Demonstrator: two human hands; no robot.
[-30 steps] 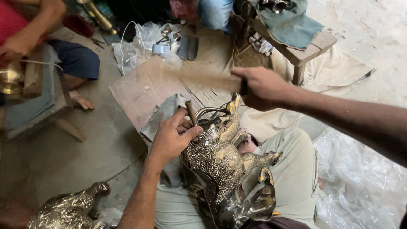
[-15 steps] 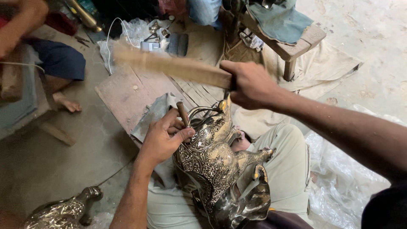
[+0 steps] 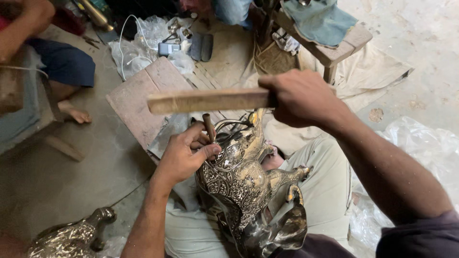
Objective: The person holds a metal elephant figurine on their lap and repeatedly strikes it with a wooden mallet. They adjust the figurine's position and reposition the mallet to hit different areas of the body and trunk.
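Your left hand (image 3: 184, 155) has its fingers clamped on the punch (image 3: 209, 127), set against the ornate metal figure (image 3: 241, 184) lying in your lap. Your right hand (image 3: 299, 98), fingers wrapped tight, holds the wooden mallet (image 3: 208, 100) just above it. Keep the punch steady and strike squarely on its top.

Count, head view:
- Embossed metal animal figures: 2. One figure in the lap (image 3: 244, 186), one figure at lower left (image 3: 67, 236) on the floor.
- Wooden sticks: 1, a flat stick (image 3: 205, 100).
- Punches: 1, a short dark punch (image 3: 209, 126).
- Own hands: 2, left hand (image 3: 184, 155) and right hand (image 3: 299, 95).
- Wooden boards: 1, flat board (image 3: 138, 95).
- Wooden stools: 1, stool (image 3: 334, 48), carrying 1 blue-green cloth (image 3: 320, 21).
- Other persons: 1, bare foot (image 3: 74, 112) visible.
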